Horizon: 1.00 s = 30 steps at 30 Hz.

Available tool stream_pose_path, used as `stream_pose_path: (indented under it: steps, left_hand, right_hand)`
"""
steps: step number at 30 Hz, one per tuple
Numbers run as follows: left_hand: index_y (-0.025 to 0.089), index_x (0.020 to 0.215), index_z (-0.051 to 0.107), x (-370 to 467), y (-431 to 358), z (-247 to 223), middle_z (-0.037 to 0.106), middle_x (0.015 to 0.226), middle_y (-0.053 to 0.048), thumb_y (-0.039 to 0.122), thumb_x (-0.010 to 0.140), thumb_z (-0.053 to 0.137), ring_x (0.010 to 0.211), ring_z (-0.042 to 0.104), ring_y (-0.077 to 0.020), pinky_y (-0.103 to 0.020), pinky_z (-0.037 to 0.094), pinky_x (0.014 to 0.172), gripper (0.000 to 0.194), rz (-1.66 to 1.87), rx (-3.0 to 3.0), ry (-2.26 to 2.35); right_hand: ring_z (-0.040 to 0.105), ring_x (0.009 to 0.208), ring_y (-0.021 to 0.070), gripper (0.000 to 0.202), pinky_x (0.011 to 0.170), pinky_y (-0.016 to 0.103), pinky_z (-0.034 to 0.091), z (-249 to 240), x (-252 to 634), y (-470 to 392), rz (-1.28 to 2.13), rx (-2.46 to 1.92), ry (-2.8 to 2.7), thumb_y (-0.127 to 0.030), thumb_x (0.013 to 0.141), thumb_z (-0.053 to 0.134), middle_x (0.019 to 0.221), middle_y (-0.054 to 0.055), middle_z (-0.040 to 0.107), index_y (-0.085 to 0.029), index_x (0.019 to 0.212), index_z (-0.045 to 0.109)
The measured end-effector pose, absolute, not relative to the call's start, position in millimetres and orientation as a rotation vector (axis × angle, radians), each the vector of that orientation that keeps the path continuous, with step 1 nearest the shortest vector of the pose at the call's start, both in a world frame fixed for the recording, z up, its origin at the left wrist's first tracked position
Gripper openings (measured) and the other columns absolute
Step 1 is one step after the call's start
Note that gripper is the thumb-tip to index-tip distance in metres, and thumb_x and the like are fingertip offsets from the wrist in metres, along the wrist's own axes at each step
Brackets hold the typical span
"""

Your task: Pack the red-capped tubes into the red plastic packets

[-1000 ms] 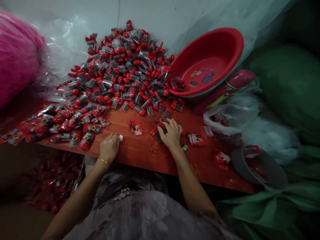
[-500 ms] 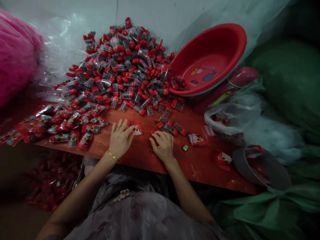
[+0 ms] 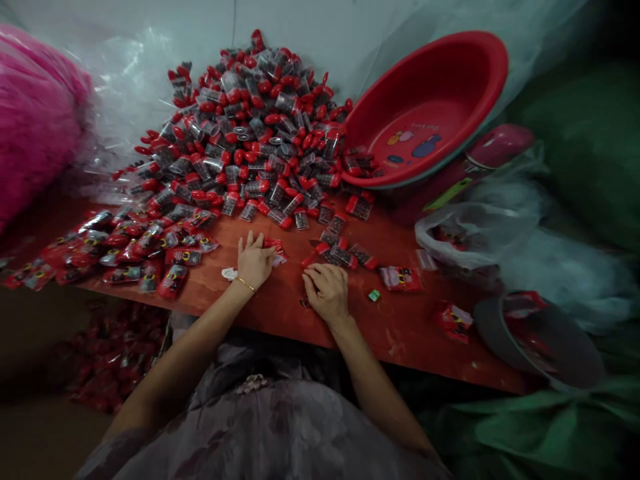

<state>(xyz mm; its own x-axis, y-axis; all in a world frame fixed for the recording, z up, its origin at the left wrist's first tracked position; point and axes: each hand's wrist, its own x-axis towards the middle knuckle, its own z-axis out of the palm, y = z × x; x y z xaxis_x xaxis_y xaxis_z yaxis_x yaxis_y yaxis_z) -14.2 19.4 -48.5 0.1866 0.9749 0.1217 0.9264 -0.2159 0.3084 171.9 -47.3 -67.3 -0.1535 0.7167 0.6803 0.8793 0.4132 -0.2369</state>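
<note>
head view: left hand (image 3: 255,265) open at one packet (image 3: 279,249), right hand (image 3: 328,291) curled, holds unclear.

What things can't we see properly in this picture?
In the head view:
- Left fingers: they cover part of the red packet, so their grip is unclear.
- Right fingers: curled; anything under them is hidden.
- Green piece: too small to tell what it is.
- Grey bowl: its rim hides part of the inside.
- Pink bundle: cut off by the picture's edge.
</note>
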Motion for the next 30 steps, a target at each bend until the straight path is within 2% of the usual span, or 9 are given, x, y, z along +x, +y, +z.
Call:
stream_pose_path:
  steps: [5,12,17,20,22,24,26,28,30]
  left_hand:
    - [0.034,0.102,0.071,-15,22,-37,0.050,0.139,-0.004,0.037,0.083,0.056,0.136,0.032,-0.0314,-0.054,0.022,0.108,0.025,0.461,2.104,1.906]
    - [0.029,0.100,0.072,-12,25,-32,0.051,0.138,-0.005,0.039,0.087,0.048,0.135,0.033,-0.0315,-0.055,0.023,0.107,0.028,0.483,2.054,1.912]
    - [0.031,0.104,0.070,-10,25,-32,0.054,0.135,-0.006,0.038,0.086,0.052,0.131,0.040,-0.0285,-0.053,0.022,0.108,0.027,0.655,1.998,1.845]
    - [0.031,0.103,0.070,-9,23,-31,0.061,0.126,-0.006,0.034,0.084,0.056,0.126,0.047,-0.0254,-0.053,0.022,0.108,0.024,0.734,1.971,1.765]
    - [0.031,0.100,0.071,-9,20,-29,0.067,0.117,-0.005,0.030,0.083,0.058,0.121,0.052,-0.0244,-0.052,0.022,0.108,0.021,0.816,1.950,1.688]
    - [0.029,0.095,0.073,-7,18,-27,0.071,0.107,-0.004,0.026,0.081,0.060,0.111,0.059,-0.0234,-0.049,0.026,0.107,0.020,0.936,1.886,1.571]
    - [0.026,0.095,0.073,-6,17,-26,0.073,0.099,-0.005,0.026,0.079,0.061,0.097,0.065,-0.0218,-0.043,0.039,0.098,0.020,1.080,1.724,1.437]
    - [0.021,0.105,0.070,-5,18,-28,0.074,0.091,-0.006,0.027,0.075,0.064,0.081,0.067,-0.0186,-0.033,0.049,0.079,0.031,1.212,1.489,1.298]
    - [0.016,0.119,0.061,-5,21,-30,0.071,0.074,-0.002,0.024,0.070,0.068,0.063,0.062,-0.0136,-0.024,0.048,0.061,0.051,1.290,1.281,1.204]
  right_hand:
    - [0.057,0.087,0.0175,0.010,0.084,0.033,0.036,-67,172,-48,-0.285,-1.356,-1.918,-0.022,0.086,0.057,0.088,0.003,0.071,-0.020,0.083,0.067]
    - [0.059,0.086,0.0174,0.011,0.084,0.033,0.037,-68,172,-47,-0.319,-1.363,-1.916,-0.022,0.085,0.057,0.087,0.003,0.072,-0.020,0.083,0.067]
    - [0.060,0.087,0.0185,0.013,0.085,0.034,0.038,-62,169,-50,-0.282,-1.381,-1.894,-0.023,0.086,0.055,0.088,0.004,0.072,-0.020,0.086,0.068]
    - [0.060,0.088,0.0199,0.019,0.083,0.033,0.041,-52,159,-45,-0.119,-1.401,-1.803,-0.029,0.088,0.053,0.094,0.008,0.071,-0.017,0.095,0.066]
    - [0.060,0.077,0.0176,0.029,0.076,0.031,0.044,-45,149,-35,0.102,-1.423,-1.709,-0.036,0.088,0.052,0.096,0.010,0.069,-0.014,0.103,0.063]
    - [0.056,0.061,0.0139,0.036,0.065,0.028,0.045,-39,139,-22,0.351,-1.445,-1.600,-0.043,0.084,0.054,0.088,0.008,0.068,-0.013,0.103,0.062]
    - [0.051,0.054,0.0117,0.035,0.056,0.025,0.041,-37,131,-10,0.558,-1.427,-1.499,-0.047,0.082,0.054,0.075,0.003,0.065,-0.014,0.092,0.064]
    - [0.048,0.053,0.0113,0.035,0.053,0.023,0.037,-38,126,-2,0.668,-1.389,-1.426,-0.049,0.082,0.051,0.061,-0.001,0.059,-0.016,0.074,0.061]
    - [0.044,0.050,0.0102,0.040,0.050,0.022,0.032,-41,124,2,0.706,-1.395,-1.378,-0.050,0.083,0.046,0.053,-0.003,0.051,-0.019,0.061,0.053]
